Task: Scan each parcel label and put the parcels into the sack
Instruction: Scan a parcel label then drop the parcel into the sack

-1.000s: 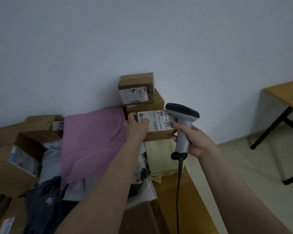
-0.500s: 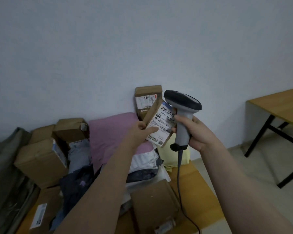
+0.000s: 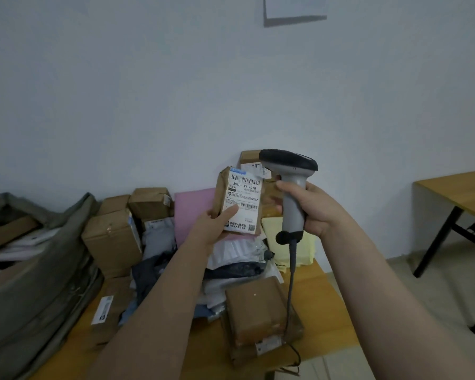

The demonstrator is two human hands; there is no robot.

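My left hand holds a small brown cardboard parcel upright above the pile, its white barcode label facing me. My right hand grips the handle of a grey corded barcode scanner, whose dark head sits just right of the parcel's top edge. An olive-grey sack lies open at the left, with flat parcels showing inside it. More cardboard boxes and plastic mailers are heaped on the wooden table.
A pink mailer and a yellow one lean by the white wall. A taped brown box lies at the table's front with the scanner cable across it. Another wooden table with black legs stands at the right.
My left hand lifted the parcel off the stack by the wall and turned it upright with its label toward me. My view swung left and the sack came into sight.
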